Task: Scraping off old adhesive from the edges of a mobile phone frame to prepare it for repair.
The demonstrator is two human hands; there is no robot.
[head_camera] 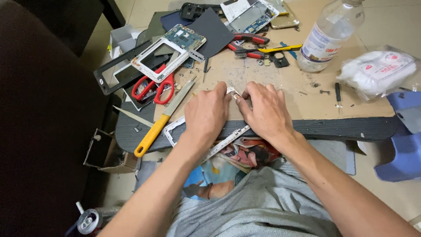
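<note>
Fingers point(239, 97) of both hands pinch a white phone frame point(175, 127) on the cluttered cardboard-topped table point(280, 94).

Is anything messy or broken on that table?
Yes. A bare circuit board and loose phone frames lie apart, and tiny bits litter the cardboard mat. Both hands press one white frame overhanging the table's edge.

Matt brown cardboard sheet point(280, 94); glossy yellow plastic knife handle point(151, 136); clear plastic bottle point(330, 35).
</note>
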